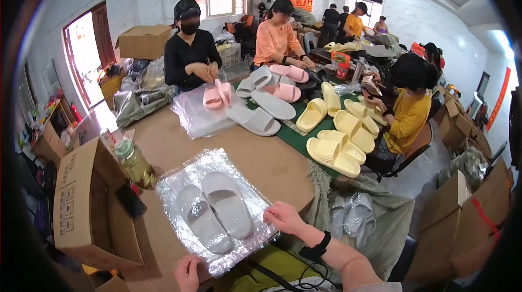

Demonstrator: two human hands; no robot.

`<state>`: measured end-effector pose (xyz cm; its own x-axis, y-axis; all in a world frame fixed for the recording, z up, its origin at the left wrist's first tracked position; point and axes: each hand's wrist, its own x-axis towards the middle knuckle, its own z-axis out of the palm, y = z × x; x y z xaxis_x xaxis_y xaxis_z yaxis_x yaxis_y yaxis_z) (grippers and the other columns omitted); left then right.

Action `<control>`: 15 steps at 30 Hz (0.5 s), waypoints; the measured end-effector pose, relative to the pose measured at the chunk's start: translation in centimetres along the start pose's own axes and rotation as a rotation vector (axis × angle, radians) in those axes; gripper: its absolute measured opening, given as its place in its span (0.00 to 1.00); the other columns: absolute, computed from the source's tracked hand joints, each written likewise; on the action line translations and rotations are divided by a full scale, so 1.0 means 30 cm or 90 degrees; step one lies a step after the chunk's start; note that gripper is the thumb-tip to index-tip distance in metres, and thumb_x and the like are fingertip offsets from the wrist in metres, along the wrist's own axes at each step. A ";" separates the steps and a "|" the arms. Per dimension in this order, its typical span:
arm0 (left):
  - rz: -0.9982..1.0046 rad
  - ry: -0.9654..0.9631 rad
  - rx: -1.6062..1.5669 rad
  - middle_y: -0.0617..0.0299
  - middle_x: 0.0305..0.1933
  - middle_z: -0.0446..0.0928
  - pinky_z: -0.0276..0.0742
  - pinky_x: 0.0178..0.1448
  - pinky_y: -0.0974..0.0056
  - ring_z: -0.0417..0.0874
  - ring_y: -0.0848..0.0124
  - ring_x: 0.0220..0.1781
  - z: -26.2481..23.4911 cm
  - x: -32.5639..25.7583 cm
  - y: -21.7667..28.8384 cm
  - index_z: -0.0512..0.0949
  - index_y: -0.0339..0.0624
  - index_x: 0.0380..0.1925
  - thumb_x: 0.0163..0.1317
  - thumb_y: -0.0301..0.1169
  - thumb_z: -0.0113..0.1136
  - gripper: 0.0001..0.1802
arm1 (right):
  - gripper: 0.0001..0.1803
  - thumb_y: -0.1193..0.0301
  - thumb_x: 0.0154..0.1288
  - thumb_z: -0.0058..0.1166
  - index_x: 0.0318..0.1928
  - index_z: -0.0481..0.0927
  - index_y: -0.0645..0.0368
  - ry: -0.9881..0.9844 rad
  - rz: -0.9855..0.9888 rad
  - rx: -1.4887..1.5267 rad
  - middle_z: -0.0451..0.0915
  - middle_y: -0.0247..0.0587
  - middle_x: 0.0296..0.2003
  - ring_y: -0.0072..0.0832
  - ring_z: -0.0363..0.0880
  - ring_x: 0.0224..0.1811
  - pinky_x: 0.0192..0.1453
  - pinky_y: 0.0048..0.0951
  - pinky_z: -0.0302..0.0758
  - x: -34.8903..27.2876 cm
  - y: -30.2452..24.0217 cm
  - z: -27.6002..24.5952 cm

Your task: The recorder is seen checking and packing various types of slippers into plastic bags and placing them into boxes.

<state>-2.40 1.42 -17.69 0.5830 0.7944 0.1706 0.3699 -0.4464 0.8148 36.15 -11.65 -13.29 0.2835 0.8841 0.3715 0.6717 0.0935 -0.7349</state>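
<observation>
A pair of grey slide slippers (pixel 228 205) lies side by side on the table in front of me, with shiny clear plastic bags (pixel 255 191) spread around and under them. Plastic glints cross the left slipper, but I cannot tell how far the pair is inside a bag. My right hand (pixel 285 218) is closed at the right edge of the plastic, fingertips pinching it. At the near left corner, my left hand (pixel 187 274) has its fingers curled on the plastic's edge.
The brown table (pixel 272 169) carries a bottle (pixel 134 162), a phone (pixel 131 200) and an open carton (pixel 89 210) at left. Yellow slippers (pixel 334 153), grey slippers (pixel 254 120) and pink slippers (pixel 217 94) lie farther off. Co-workers sit and stand around. A sack (pixel 389 213) hangs at right.
</observation>
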 end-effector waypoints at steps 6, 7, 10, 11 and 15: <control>-0.145 0.147 -0.276 0.55 0.29 0.85 0.78 0.41 0.66 0.84 0.69 0.33 0.083 0.131 0.090 0.81 0.31 0.30 0.67 0.29 0.57 0.12 | 0.13 0.61 0.69 0.53 0.31 0.82 0.54 0.146 0.125 -0.087 0.79 0.43 0.22 0.45 0.79 0.32 0.36 0.45 0.75 0.127 0.017 0.057; -0.149 0.143 -0.307 0.57 0.26 0.84 0.77 0.37 0.68 0.83 0.73 0.29 0.095 0.150 0.083 0.80 0.30 0.30 0.69 0.31 0.55 0.14 | 0.12 0.62 0.67 0.54 0.30 0.84 0.53 0.146 0.132 -0.207 0.81 0.41 0.23 0.43 0.78 0.29 0.35 0.42 0.76 0.141 0.056 0.082; -0.137 0.146 -0.092 0.60 0.22 0.82 0.75 0.34 0.68 0.81 0.73 0.25 0.118 0.162 0.018 0.80 0.30 0.33 0.68 0.29 0.55 0.11 | 0.12 0.61 0.66 0.55 0.29 0.84 0.53 0.140 0.162 -0.243 0.78 0.44 0.20 0.46 0.78 0.29 0.35 0.44 0.77 0.143 0.100 0.143; -0.150 0.168 -0.130 0.61 0.22 0.81 0.74 0.32 0.68 0.81 0.75 0.25 0.137 0.157 -0.015 0.79 0.33 0.41 0.67 0.27 0.56 0.09 | 0.08 0.63 0.63 0.57 0.36 0.84 0.52 0.057 0.231 -0.228 0.82 0.44 0.29 0.46 0.80 0.36 0.42 0.44 0.78 0.144 0.087 0.145; -0.153 0.219 -0.099 0.63 0.18 0.79 0.71 0.27 0.69 0.79 0.78 0.21 0.127 0.166 0.135 0.75 0.36 0.51 0.66 0.24 0.55 0.14 | 0.13 0.66 0.63 0.57 0.47 0.80 0.53 0.257 0.057 -0.323 0.82 0.46 0.42 0.48 0.80 0.47 0.50 0.47 0.76 0.121 0.016 0.160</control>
<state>4.75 2.00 -15.67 0.2096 0.9705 0.1189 0.3368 -0.1858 0.9231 34.22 -6.19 -15.01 0.5217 0.6276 0.5779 0.8452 -0.2879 -0.4503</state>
